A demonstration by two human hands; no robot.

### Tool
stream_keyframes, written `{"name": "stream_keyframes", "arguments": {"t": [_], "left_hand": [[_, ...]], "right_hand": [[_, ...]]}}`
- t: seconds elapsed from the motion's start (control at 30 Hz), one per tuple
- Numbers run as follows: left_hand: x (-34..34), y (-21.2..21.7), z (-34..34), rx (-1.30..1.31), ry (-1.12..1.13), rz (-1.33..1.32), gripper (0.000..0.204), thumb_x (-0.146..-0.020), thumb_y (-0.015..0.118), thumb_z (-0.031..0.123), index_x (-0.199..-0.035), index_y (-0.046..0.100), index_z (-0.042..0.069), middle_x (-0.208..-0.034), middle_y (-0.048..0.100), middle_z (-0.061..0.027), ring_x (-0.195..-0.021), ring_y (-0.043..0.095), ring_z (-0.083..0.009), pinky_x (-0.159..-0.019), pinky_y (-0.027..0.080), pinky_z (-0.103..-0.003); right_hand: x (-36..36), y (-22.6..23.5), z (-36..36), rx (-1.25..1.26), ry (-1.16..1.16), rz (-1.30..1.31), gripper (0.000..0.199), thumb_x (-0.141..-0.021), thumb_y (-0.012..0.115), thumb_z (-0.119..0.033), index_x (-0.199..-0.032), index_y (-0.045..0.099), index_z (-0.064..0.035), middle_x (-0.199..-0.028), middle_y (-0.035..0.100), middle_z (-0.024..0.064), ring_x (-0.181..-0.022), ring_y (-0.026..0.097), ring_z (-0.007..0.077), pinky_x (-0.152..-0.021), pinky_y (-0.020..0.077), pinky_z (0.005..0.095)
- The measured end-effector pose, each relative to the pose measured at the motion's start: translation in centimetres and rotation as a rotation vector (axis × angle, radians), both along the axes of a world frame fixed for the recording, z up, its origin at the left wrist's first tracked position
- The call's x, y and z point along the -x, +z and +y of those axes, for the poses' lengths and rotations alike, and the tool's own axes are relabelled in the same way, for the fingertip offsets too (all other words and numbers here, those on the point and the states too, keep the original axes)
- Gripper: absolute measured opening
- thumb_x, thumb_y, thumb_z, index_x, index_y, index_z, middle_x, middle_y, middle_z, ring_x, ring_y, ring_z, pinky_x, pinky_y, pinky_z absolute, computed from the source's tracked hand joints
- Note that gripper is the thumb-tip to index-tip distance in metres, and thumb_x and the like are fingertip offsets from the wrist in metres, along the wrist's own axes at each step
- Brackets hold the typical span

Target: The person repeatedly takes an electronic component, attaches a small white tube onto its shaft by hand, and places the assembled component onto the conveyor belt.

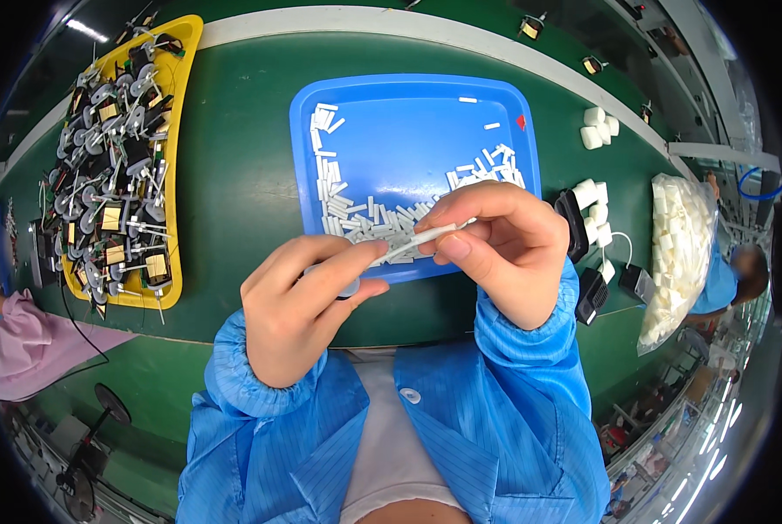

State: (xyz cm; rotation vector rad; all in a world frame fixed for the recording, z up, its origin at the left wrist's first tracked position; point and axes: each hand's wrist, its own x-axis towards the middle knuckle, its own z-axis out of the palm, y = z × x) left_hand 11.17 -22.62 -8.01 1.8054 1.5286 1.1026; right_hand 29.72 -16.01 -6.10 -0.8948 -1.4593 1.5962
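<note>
Both my hands are raised over the near edge of a blue tray [302, 166]. My left hand [295, 297] is closed around a part with a grey rounded end [349, 286], mostly hidden by the fingers. From it a thin white rod [398, 250] points toward my right hand [513, 249]. Thumb and fingers of my right hand pinch a short white tube [434, 233], which lies in line with the rod; whether it is around the rod I cannot tell. Many similar white tubes [334, 205] lie loose along the tray's left, near and right sides.
To the left stands a yellow tray [181, 175] heaped with parts [111, 188] bearing grey discs and white rods. At right lie white blocks [593, 135], black boxes [592, 297] with a white cable, and a clear bag of white pieces [670, 253]. Other people sit at both sides.
</note>
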Motion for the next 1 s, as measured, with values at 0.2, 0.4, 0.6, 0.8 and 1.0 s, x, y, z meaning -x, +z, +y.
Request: {"name": "stream_keyframes", "arguments": {"t": [0.2, 0.4, 0.6, 0.8, 1.0], "left_hand": [[-0.3, 0.0, 0.2, 0.022, -0.011, -0.002, 0.038, -0.062, 0.075, 0.004, -0.099, 0.066, 0.01, -0.075, 0.058, -0.0043, -0.061, 0.058, -0.0184, -0.051, 0.046, -0.029], [-0.5, -0.2, 0.6, 0.034, -0.006, 0.045, 0.036, -0.064, 0.074, 0.004, -0.098, 0.066, 0.011, -0.073, 0.057, -0.0043, -0.057, 0.057, -0.0184, -0.05, 0.046, -0.029], [-0.6, -0.5, 1.2, 0.012, -0.029, 0.104, 0.034, -0.064, 0.074, 0.004, -0.097, 0.066, 0.01, -0.073, 0.056, -0.005, -0.06, 0.058, -0.02, -0.051, 0.047, -0.031], [-0.7, -0.9, 1.7, 0.017, -0.034, 0.105, 0.033, -0.064, 0.074, 0.004, -0.096, 0.065, 0.008, -0.073, 0.057, -0.0058, -0.061, 0.059, -0.0214, -0.052, 0.048, -0.031], [-0.7, -1.2, 2.1, 0.003, -0.054, 0.137, 0.032, -0.065, 0.073, 0.005, -0.095, 0.065, 0.008, -0.073, 0.057, -0.0057, -0.061, 0.058, -0.0215, -0.051, 0.047, -0.031]], "right_hand": [[-0.3, -0.4, 0.1, -0.057, -0.041, -0.008, 0.016, -0.079, 0.064, 0.003, -0.094, 0.063, 0.0041, -0.092, 0.065, 0.0128, -0.082, 0.064, 0.0169, -0.066, 0.0553, 0.0246], [-0.6, -0.3, 0.4, 0.041, -0.032, -0.018, 0.016, -0.079, 0.065, 0.002, -0.095, 0.063, 0.0047, -0.091, 0.065, 0.0125, -0.084, 0.064, 0.017, -0.067, 0.0553, 0.0244], [-1.0, -0.6, 0.8, 0.016, -0.039, 0.002, 0.015, -0.079, 0.065, 0.001, -0.094, 0.063, 0.0042, -0.091, 0.065, 0.0114, -0.084, 0.064, 0.0171, -0.067, 0.0554, 0.0246], [-1.1, -1.1, 1.3, 0.04, -0.047, -0.057, 0.015, -0.079, 0.065, 0.0, -0.093, 0.063, 0.0039, -0.09, 0.065, 0.0108, -0.083, 0.064, 0.0163, -0.066, 0.0556, 0.0248], [-1.2, -1.4, 1.5, 0.07, -0.061, -0.049, 0.016, -0.08, 0.065, 0.0, -0.095, 0.062, 0.0036, -0.089, 0.065, 0.0098, -0.082, 0.063, 0.0148, -0.064, 0.0554, 0.0244]]}}
